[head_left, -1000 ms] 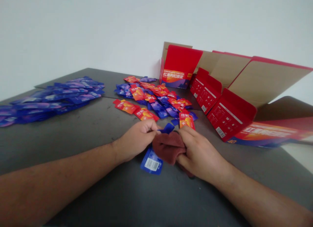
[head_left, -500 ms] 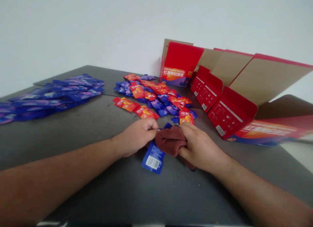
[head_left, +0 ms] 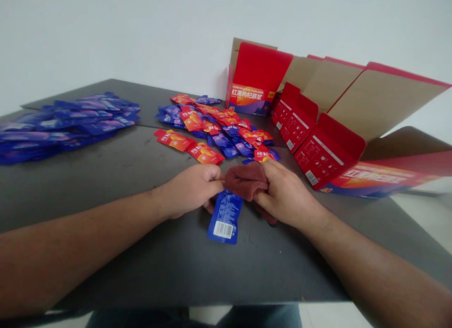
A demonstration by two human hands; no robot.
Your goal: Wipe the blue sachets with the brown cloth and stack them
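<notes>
My left hand (head_left: 192, 189) is closed in a pinch at the upper left edge of a blue sachet (head_left: 226, 217). The sachet's printed back, with a white barcode label, faces me, and its top end is hidden. In my right hand (head_left: 287, 191) a brown cloth (head_left: 245, 181) is gripped, bunched up and lying over the sachet's top. Just beyond my hands lies a mixed heap of red sachets (head_left: 205, 153) and blue sachets (head_left: 226, 144).
A large pile of blue sachets (head_left: 67, 125) covers the table's (head_left: 148, 281) left side. Red printed cartons (head_left: 252, 94) with raised flaps stand along the back and right. One open carton (head_left: 374, 179) is nearest my right arm. A pale wall rises behind.
My view has tilted down, so the table's near edge now shows. The blue sachet has turned a little, and the cloth now covers its top. Both hands keep their grips.
</notes>
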